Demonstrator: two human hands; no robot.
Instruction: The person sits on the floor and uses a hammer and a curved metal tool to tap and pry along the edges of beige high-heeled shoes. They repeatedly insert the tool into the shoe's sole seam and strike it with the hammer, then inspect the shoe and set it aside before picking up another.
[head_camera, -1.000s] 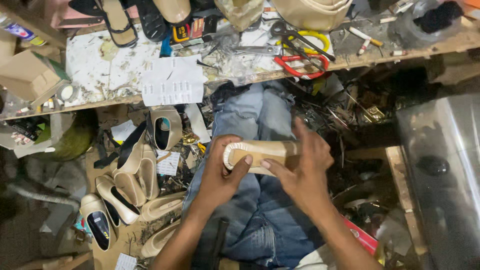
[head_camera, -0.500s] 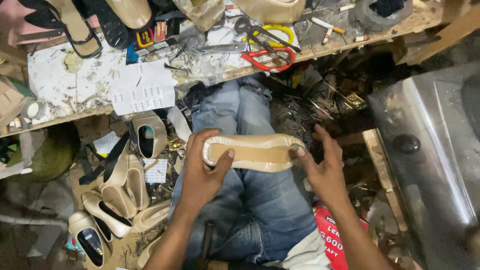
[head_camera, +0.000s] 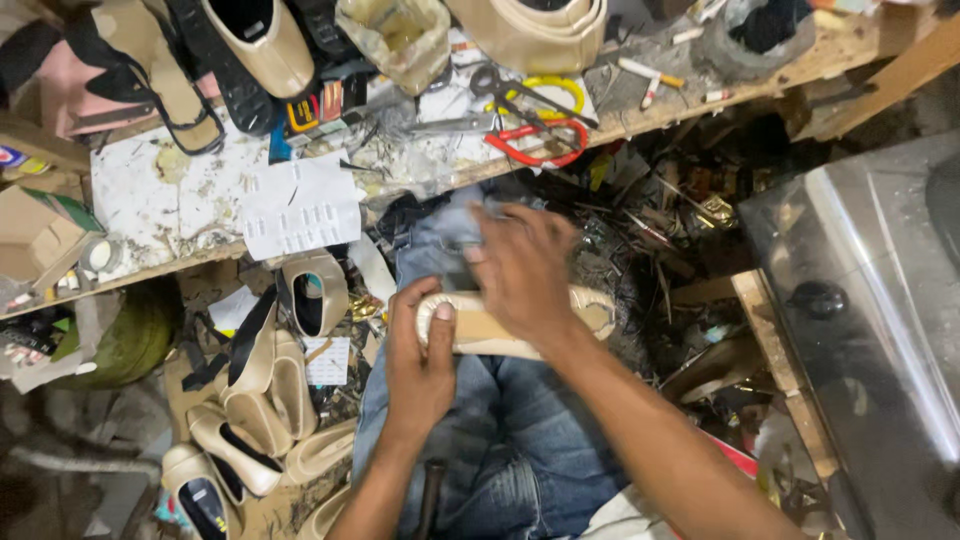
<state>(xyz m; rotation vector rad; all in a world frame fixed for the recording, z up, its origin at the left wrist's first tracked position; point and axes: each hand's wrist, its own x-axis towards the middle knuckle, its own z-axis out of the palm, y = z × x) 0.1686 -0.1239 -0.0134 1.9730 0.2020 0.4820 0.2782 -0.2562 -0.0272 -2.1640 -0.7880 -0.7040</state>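
Our left hand (head_camera: 420, 365) grips the heel end of the beige shoe sole (head_camera: 590, 310) at frame centre, over our jeans (head_camera: 500, 440). Our right hand (head_camera: 520, 270), earlier off its right end, now lies flat across its middle.

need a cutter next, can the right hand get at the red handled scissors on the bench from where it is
Probably yes. The right hand lies on the beige sole over the lap, and the red-handled scissors lie uncovered near the workbench edge just beyond it, nothing between.
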